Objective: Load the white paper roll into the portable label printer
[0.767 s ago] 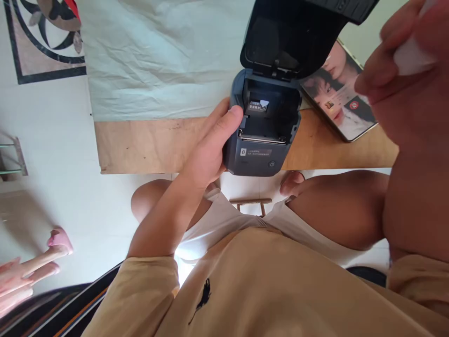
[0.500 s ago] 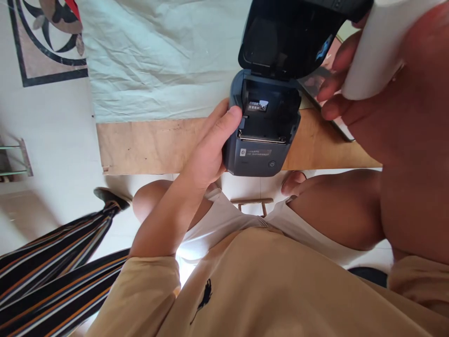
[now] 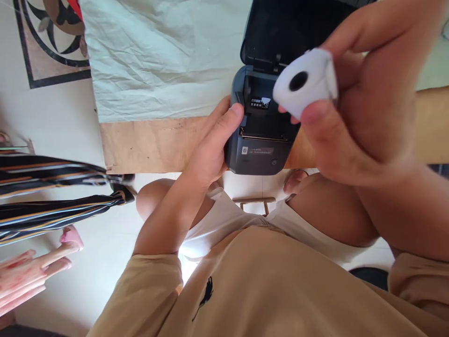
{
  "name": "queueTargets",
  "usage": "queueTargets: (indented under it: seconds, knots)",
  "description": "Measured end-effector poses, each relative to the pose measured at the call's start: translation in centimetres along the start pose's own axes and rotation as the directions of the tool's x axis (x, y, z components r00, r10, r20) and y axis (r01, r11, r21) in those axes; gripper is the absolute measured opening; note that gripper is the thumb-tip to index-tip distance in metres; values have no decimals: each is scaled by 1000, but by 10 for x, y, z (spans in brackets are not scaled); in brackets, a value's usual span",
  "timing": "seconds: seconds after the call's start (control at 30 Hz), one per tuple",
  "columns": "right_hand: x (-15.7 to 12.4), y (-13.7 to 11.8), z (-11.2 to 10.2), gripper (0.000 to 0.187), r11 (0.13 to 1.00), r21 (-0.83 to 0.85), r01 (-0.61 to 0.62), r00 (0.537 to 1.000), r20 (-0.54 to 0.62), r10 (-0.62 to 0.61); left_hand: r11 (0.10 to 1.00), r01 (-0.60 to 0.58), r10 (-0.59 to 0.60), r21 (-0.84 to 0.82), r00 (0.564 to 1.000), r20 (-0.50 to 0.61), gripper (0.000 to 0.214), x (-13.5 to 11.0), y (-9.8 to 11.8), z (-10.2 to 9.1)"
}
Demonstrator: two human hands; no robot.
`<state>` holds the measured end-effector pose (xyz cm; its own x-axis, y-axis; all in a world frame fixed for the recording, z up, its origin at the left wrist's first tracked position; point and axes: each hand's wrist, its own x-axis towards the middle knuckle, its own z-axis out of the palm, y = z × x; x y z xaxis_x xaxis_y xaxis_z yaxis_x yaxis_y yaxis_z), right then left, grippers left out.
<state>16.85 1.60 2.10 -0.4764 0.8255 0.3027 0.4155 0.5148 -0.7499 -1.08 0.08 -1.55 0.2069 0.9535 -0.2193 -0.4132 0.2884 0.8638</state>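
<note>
A small dark-blue label printer (image 3: 258,157) sits at the near edge of the wooden table (image 3: 147,142), its lid (image 3: 287,32) flipped up and its paper bay empty. My left hand (image 3: 210,145) grips the printer's left side, thumb on its top corner. My right hand (image 3: 354,89) is raised close to the camera, fingers and thumb closed around a white paper roll (image 3: 306,83) with a dark core hole. The roll hovers above the right part of the open bay.
A creased pale cloth (image 3: 157,56) covers the far part of the table. On the left another person's striped trouser legs (image 3: 52,187) and pink shoe (image 3: 72,236) stand on the pale floor. My bare knees are under the table edge.
My right hand swung left and down, bringing the roll over the printer's open bay and hiding the phone on the table. The striped-trousered person stepped further along on the left. My left hand stayed put.
</note>
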Motion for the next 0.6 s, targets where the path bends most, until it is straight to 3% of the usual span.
queueTargets:
  seconds: [0.1,0.27,0.47,0.53,0.6]
  knots:
    - [1,-2,3,41,982,-128,140,990,26,-138,999,-35,35,-21,999,-9,48,0,-1,0]
    - [2,-5,4,38,942,-274,194,981,40,-190,999,-37,37,-6,999,-5,43,-1,0,-2]
    - [3,-1,3,34,970,-199,136,991,41,-131,998,-28,31,-51,997,72,26,-2,4,-6]
    - [2,1,2,36,948,-296,118,993,31,-114,998,-19,22,-59,999,47,25,-2,4,-4]
    - [1,2,2,35,871,-485,78,997,21,-77,998,-3,4,-68,1000,17,23,-2,4,-2]
